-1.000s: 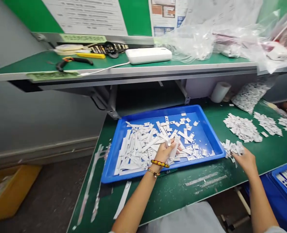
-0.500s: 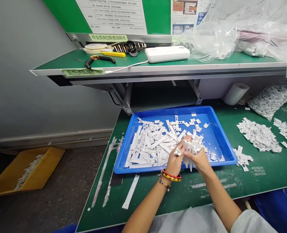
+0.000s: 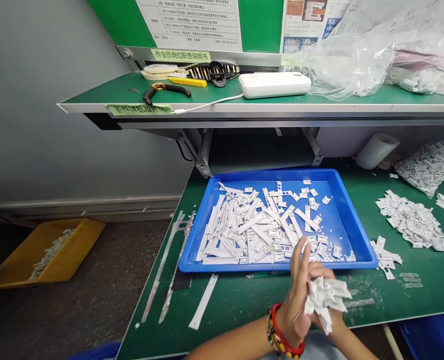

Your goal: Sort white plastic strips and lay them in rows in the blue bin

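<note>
My right hand holds a bunch of small white plastic pieces in front of the blue tray. Its fingers curl around the far side of the bunch, and the pieces hide part of the palm. Against the left side of the bunch stands my left hand, fingers stretched upward and palm turned toward the pieces. A red beaded bracelet circles the left wrist. Inside the tray lie many long white strips, with small white pieces and crumbs toward the right.
Right of the tray, a pile of white pieces and a smaller heap lie on the green table. A single strip and a cutter lie before the tray. The shelf overhangs behind, carrying pliers and a white device.
Both hands have moved from over the tray toward me and to the right, taking the bunch of pieces along. My left hand's fingers have straightened. The view has shifted slightly.
</note>
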Motion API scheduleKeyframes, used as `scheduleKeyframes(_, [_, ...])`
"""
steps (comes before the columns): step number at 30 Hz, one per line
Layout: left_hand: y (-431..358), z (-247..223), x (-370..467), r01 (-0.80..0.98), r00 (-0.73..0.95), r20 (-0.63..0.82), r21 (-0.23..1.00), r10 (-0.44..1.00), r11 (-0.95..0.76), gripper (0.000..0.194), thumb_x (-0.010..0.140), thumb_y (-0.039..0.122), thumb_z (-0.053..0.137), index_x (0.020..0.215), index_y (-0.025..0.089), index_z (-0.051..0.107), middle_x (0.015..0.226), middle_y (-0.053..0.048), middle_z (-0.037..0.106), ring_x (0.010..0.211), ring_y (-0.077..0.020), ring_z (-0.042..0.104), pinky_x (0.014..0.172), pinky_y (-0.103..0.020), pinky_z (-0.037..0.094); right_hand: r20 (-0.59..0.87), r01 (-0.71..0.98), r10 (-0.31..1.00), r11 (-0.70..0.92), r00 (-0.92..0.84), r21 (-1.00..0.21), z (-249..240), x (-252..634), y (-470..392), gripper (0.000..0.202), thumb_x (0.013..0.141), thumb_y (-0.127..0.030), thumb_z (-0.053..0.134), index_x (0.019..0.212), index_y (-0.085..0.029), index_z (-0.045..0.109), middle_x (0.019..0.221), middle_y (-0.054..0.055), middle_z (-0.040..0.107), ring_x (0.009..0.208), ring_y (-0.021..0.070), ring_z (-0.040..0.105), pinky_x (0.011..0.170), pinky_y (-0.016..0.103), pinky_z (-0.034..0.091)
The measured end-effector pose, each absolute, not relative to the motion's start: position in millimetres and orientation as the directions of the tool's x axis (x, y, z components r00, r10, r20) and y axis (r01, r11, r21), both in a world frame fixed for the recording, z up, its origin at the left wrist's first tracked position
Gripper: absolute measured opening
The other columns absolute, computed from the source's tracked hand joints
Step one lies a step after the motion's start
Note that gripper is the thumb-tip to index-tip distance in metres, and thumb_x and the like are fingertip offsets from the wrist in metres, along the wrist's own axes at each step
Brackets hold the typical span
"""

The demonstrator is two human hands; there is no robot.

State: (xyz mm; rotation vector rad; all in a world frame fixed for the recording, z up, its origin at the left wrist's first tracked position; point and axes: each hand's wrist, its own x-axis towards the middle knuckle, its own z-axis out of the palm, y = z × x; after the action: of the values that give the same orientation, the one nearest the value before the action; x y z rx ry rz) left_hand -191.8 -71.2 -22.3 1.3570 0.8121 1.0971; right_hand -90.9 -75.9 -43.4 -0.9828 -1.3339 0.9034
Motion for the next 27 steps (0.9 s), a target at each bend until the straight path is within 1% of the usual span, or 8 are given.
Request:
scheduleKeyframes(4, [-81.5,-43.1,-214.2,0.094,0.602,0.203,0.942,0.773,-0.321,0.088,0.082,0.077,0.015,0.152,0.03,-0.008,0.163,-0.003,-0.01,0.148,-0.0389,0.0,0.118,-0.058,0.001,0.275,0.042,0.961,0.274,0.014,-0.961,-80.6,-80.9,-100.7,0.036,0.075,-0.056,0.065,0.099,-0.032,0.053,0.085,0.002,0.061,0.067,0.023,0.064,0.051,0.035,0.054])
scheduleKeyframes(7, [-44.1,-37.7,-235.7,0.294,0.723,0.101,0.851,0.684,-0.436,0.08,0.088,0.069,0.027,0.153,0.025,0.011,0.162,-0.013,0.009,0.145,-0.0387,0.015,0.115,-0.062,0.013,0.304,0.164,0.95,0.29,0.068,-0.943,-100.4,-72.1,-105.2,0.017,0.083,-0.039,0.062,0.091,-0.03,0.05,0.071,-0.002,0.059,0.054,0.0186,0.06,0.045,0.029,0.05])
scheduleKeyframes(10, [32.8,-28.7,-257.9,0.559,0.537,0.08,0.712,0.84,-0.425,0.041,0.096,0.044,0.034,0.129,0.029,0.055,0.136,-0.007,0.054,0.132,-0.0289,0.038,0.113,-0.055,0.021,0.461,0.222,0.887,0.457,-0.034,-0.861,-114.6,-60.9,-98.6,0.014,0.082,-0.024,0.062,0.09,-0.028,0.05,0.071,-0.001,0.063,0.061,0.0189,0.065,0.054,0.029,0.055])
scheduleKeyframes(13, [122.1,-38.0,-272.8,0.806,0.213,0.101,0.544,0.972,-0.233,0.03,0.094,0.027,0.043,0.113,0.023,0.066,0.121,-0.009,0.062,0.121,-0.0279,0.046,0.109,-0.053,0.024,0.528,0.284,0.813,0.581,-0.246,-0.763,-129.7,-49.1,-92.5,0.033,0.085,-0.023,0.057,0.117,-0.028,0.053,0.087,0.004,0.072,0.077,0.0227,0.071,0.068,0.035,0.059])
scheduleKeyframes(16, [185.1,-62.8,-275.4,0.887,0.104,0.023,0.45,0.994,-0.103,0.025,0.086,0.028,0.059,0.107,0.02,0.069,0.12,-0.013,0.062,0.118,-0.0327,0.047,0.104,-0.053,0.029,0.539,0.399,0.792,0.61,-0.286,-0.685,-147.5,-41.1,-90.8,0.05,0.089,-0.03,0.054,0.138,-0.027,0.045,0.088,0.004,0.075,0.074,0.0224,0.072,0.069,0.032,0.06])
scheduleKeyframes(19, [207.5,-82.3,-272.1,0.863,0.161,-0.005,0.487,0.987,-0.138,0.017,0.078,0.022,0.068,0.094,0.018,0.073,0.112,-0.013,0.066,0.117,-0.0339,0.049,0.105,-0.054,0.028,0.493,0.415,0.816,0.578,-0.302,-0.702,-160.2,-36.1,-88.8,0.042,0.09,-0.036,0.054,0.13,-0.027,0.054,0.078,0.001,0.074,0.064,0.0193,0.071,0.059,0.025,0.058])
scheduleKeyframes(22, [202.7,-83.8,-274.5,0.821,0.193,-0.005,0.548,0.981,-0.159,0.014,0.081,0.016,0.062,0.09,0.02,0.072,0.105,-0.009,0.07,0.11,-0.0289,0.057,0.106,-0.051,0.032,0.384,0.41,0.858,0.504,-0.342,-0.76,-153.6,-31.9,-88.4,0.022,0.089,-0.039,0.054,0.099,-0.026,0.069,0.069,0.002,0.071,0.057,0.0172,0.068,0.051,0.022,0.055])
scheduleKeyframes(27, [162.4,-45.4,-294.1,0.572,0.32,-0.104,0.814,0.942,-0.104,0.021,0.083,0.025,0.059,0.101,0.018,0.068,0.099,-0.007,0.072,0.073,-0.0173,0.068,0.077,-0.033,0.055,0.293,0.31,0.935,0.343,-0.199,-0.887,-83.7,-34.6,-76.6,0.029,0.084,-0.044,0.058,0.069,-0.021,0.066,0.059,0.004,0.065,0.052,0.0198,0.064,0.047,0.029,0.054])
